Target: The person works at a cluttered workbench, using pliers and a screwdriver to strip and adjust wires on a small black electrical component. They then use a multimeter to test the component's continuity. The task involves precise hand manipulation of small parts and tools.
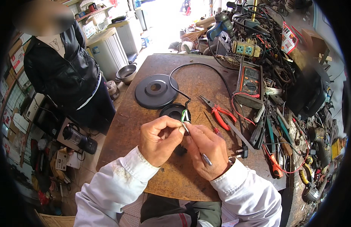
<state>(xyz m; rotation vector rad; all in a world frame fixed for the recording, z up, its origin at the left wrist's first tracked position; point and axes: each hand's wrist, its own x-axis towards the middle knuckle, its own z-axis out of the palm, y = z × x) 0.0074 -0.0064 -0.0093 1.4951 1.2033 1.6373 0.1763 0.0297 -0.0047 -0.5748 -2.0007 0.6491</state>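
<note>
My left hand (pixel 160 140) is closed in a pinch at the end of the green and white wires (pixel 185 115). These wires come out of a black cable (pixel 221 73) that loops across the wooden table. My right hand (pixel 207 149) is closed around a slim silver tool (pixel 206 159); its tip meets the left fingertips, and its exact kind is unclear. Just beyond my hands lies a small round black base (pixel 173 110), partly under the wires. Behind it rests a larger black disc (pixel 156 90) with a center hole.
Right of my hands lie red-handled long-nose pliers (pixel 219 115), a flat metal blade (pixel 240 133) and a black plug (pixel 241 153). A multimeter (pixel 251 80) stands farther back, beside piled tools and cables. A person in a black jacket (pixel 75 64) stands left of the table (pixel 122 143).
</note>
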